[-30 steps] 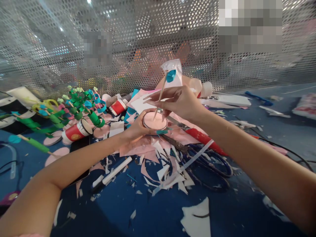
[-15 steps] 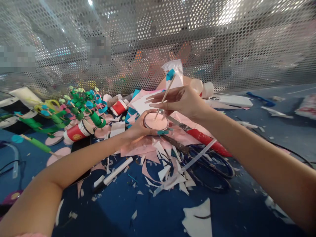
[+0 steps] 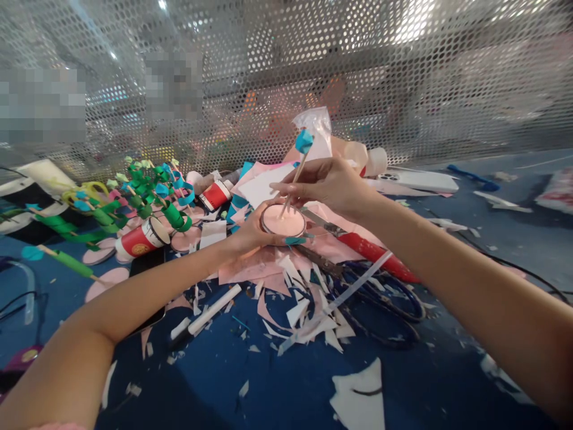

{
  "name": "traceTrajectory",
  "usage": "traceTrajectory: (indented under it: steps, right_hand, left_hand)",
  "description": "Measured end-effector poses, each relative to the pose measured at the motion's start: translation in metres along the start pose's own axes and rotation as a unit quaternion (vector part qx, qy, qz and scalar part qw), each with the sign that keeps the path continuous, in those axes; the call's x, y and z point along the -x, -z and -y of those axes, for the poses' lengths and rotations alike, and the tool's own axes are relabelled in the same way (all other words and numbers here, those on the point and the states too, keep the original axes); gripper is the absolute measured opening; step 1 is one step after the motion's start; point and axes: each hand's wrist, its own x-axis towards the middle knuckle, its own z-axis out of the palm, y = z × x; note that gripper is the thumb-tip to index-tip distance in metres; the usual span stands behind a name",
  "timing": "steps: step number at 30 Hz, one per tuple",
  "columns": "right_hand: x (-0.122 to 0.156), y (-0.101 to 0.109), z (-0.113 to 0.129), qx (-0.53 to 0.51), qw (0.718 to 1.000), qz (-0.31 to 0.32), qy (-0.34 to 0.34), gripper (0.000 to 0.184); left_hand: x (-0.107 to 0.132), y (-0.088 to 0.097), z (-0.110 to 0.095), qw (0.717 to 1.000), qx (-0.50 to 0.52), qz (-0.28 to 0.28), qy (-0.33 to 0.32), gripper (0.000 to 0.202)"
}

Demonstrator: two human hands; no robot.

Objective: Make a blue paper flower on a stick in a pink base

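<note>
My left hand (image 3: 253, 230) is wrapped round a small round piece with a pale pink top and a dark rim (image 3: 286, 226). Above it, my right hand (image 3: 320, 184) pinches a thin wooden stick (image 3: 299, 170), which leans to the right. A blue folded-paper tip (image 3: 304, 141) crowns the stick. Its lower end meets the pink top near the middle; whether it is pushed in I cannot tell. Pink paper sheets (image 3: 255, 272) and white scraps (image 3: 298, 313) lie under and in front of my hands.
To the left stand several green paper-wrapped sticks (image 3: 172, 216) on pink discs, beside a red-and-white drum shape (image 3: 142, 239) and a dark phone (image 3: 150, 263). Blue-handled scissors (image 3: 380, 298), a red-handled cutter (image 3: 376, 257) and a glue stick (image 3: 353, 286) lie right. Perforated metal (image 3: 268, 71) rises behind.
My right hand has closed more tightly on the stick and shifted slightly; earlier its fingers were more spread. The blue tip has moved a little left and down. My left hand holds its place.
</note>
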Motion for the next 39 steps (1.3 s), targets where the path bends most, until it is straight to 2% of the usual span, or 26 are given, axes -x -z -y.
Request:
traceTrajectory:
  steps: [2, 4, 12, 15, 18, 22, 25, 28, 30, 36, 39]
  right_hand:
    - [0.001, 0.002, 0.004, -0.019, 0.999, 0.034, -0.007, 0.024]
    - [0.001, 0.003, 0.006, -0.023, 0.999, 0.042, -0.013, 0.025]
    - [0.003, -0.010, 0.006, 0.036, 0.997, -0.062, 0.002, 0.028]
    - [0.004, -0.013, 0.007, 0.062, 0.995, -0.078, -0.001, 0.027]
    - [0.005, -0.011, 0.010, 0.049, 0.996, -0.069, -0.018, 0.022]
    - [0.003, -0.006, 0.011, -0.005, 1.000, -0.022, -0.022, 0.033]
    - [0.002, -0.002, 0.010, -0.026, 0.999, 0.011, -0.033, 0.027]
    - [0.002, -0.001, 0.010, -0.021, 0.999, 0.012, -0.033, 0.026]
    - [0.002, -0.003, 0.009, -0.001, 1.000, -0.003, -0.029, 0.029]
    - [0.004, -0.014, 0.006, 0.015, 0.994, -0.105, -0.019, 0.041]
    - [0.003, -0.016, 0.002, 0.032, 0.993, -0.115, -0.003, 0.036]
  left_hand:
    - [0.001, 0.001, 0.000, 1.000, 0.011, 0.025, 0.005, 0.084]
    - [0.001, 0.001, 0.000, 0.999, 0.017, 0.039, 0.001, 0.083]
    - [-0.001, 0.000, 0.000, 1.000, 0.004, 0.023, 0.003, 0.085]
    - [0.000, -0.002, -0.002, 1.000, 0.016, 0.002, 0.010, 0.085]
    - [0.001, -0.003, -0.003, 1.000, 0.024, -0.009, 0.010, 0.085]
    - [0.001, -0.001, -0.002, 1.000, 0.024, 0.001, 0.013, 0.085]
    - [-0.001, 0.000, -0.001, 1.000, 0.023, 0.016, 0.002, 0.085]
    - [-0.001, 0.000, 0.001, 1.000, 0.012, 0.009, -0.008, 0.085]
    - [-0.001, 0.001, 0.001, 1.000, 0.004, -0.001, -0.009, 0.085]
    - [0.000, 0.002, 0.000, 1.000, -0.007, -0.006, 0.009, 0.088]
    - [0.000, 0.002, -0.001, 1.000, -0.005, -0.003, 0.009, 0.088]
